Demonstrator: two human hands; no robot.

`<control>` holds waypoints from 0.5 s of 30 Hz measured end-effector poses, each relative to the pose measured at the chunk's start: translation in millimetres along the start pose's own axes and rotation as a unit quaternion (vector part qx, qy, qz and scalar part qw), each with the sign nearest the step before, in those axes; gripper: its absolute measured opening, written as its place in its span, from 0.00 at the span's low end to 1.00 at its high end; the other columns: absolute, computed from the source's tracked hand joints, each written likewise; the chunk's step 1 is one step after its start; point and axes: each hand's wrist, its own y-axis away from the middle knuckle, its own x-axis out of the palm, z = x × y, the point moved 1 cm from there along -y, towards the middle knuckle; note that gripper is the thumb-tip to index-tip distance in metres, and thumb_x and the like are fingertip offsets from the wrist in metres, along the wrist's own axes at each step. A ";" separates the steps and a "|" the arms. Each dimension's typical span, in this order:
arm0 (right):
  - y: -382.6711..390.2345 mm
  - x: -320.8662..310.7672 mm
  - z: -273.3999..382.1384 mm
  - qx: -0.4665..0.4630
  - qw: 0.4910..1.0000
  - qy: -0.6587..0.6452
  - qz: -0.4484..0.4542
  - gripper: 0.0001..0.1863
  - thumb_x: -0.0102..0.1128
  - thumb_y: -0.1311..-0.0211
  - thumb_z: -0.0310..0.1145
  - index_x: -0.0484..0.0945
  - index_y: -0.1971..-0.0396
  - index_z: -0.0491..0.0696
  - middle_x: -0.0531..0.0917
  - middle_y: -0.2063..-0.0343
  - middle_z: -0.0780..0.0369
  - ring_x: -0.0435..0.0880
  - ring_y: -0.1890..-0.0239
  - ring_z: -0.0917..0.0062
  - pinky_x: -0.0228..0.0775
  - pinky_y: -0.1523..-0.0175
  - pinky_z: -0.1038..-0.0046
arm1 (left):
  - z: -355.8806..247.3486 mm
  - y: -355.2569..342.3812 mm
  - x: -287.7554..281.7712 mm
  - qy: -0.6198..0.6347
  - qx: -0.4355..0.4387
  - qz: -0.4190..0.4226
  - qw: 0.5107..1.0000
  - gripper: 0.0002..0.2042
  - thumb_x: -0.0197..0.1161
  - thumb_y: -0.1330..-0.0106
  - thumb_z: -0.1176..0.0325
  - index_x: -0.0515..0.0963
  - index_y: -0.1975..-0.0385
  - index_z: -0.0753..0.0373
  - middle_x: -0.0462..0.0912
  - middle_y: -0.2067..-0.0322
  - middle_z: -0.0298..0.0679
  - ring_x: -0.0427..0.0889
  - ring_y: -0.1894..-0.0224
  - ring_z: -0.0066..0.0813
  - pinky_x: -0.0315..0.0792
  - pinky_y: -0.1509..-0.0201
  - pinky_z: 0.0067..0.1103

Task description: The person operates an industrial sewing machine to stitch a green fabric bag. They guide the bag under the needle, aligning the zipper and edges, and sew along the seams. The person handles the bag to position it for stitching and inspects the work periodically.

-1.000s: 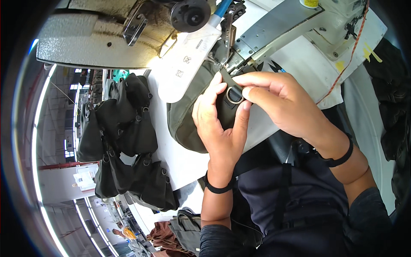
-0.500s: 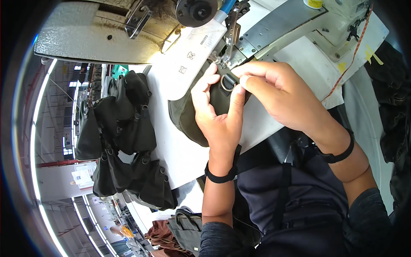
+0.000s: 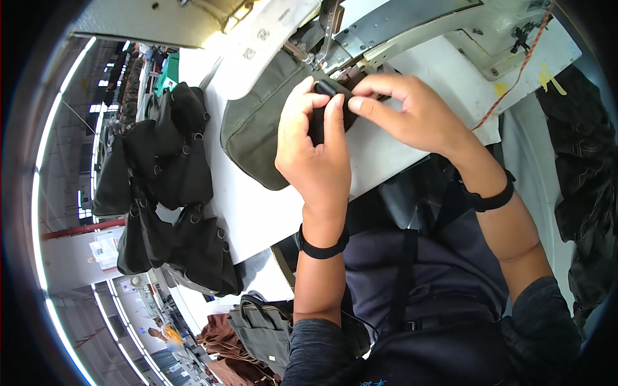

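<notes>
Head view. A rounded, olive-green fabric bag piece (image 3: 257, 135) is laid over the white, smooth-topped desk (image 3: 244, 219), its upper end set just beside the metal foot (image 3: 315, 61) of a pale-bodied sewing machine (image 3: 399, 26). The wide part of the piece is left resting to the left of the hands, presumably so that its weight is borne by the desk and not by the fingers. A short, black, smooth tab (image 3: 326, 88) near the upper end is taken between thumb and fingers of the left hand (image 3: 313, 145); this grip is closed to a narrow pinch, apparently to keep the tab raised and steady. By the right hand (image 3: 415, 116) the adjoining edge of the bag piece appears to be pinched, thumb and forefinger nearly meeting; the remaining fingers are curled, and what lies beneath them cannot be told. The two grips are placed close together, probably so that tab and edge can be controlled at once. A white, flat, round-ended panel (image 3: 251, 55) is seen above the bag piece. At the left, black bags with metal rings (image 3: 170, 154) are heaped on the desk, well apart from the hands, a placement by which the working area is presumably left unobstructed.
</notes>
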 end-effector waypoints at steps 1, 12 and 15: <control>1.3 3.2 -0.3 0.010 0.999 -0.032 0.011 0.13 0.67 0.27 0.38 0.84 0.65 0.42 0.80 0.78 0.67 0.71 0.74 0.86 0.64 0.67 0.77 | 0.3 0.4 -1.7 0.066 -0.053 0.002 0.996 0.07 0.74 0.32 0.77 0.83 0.59 0.66 0.88 0.47 0.50 0.89 0.49 0.33 0.82 0.46 0.26; 5.6 18.5 22.3 0.017 0.989 -0.140 -0.045 0.13 0.62 0.28 0.32 0.81 0.73 0.39 0.72 0.82 0.71 0.66 0.75 0.90 0.58 0.71 0.77 | -8.3 -9.6 -14.4 0.157 -0.130 0.049 0.978 0.04 0.71 0.28 0.78 0.84 0.58 0.68 0.86 0.45 0.48 0.87 0.47 0.27 0.83 0.43 0.23; 5.5 20.9 23.6 0.032 0.989 -0.136 -0.054 0.14 0.62 0.29 0.32 0.81 0.74 0.40 0.71 0.83 0.71 0.65 0.77 0.90 0.57 0.72 0.77 | -6.1 -9.1 -13.5 0.173 -0.129 0.044 0.975 0.04 0.70 0.28 0.79 0.83 0.58 0.69 0.85 0.45 0.49 0.87 0.47 0.28 0.84 0.44 0.22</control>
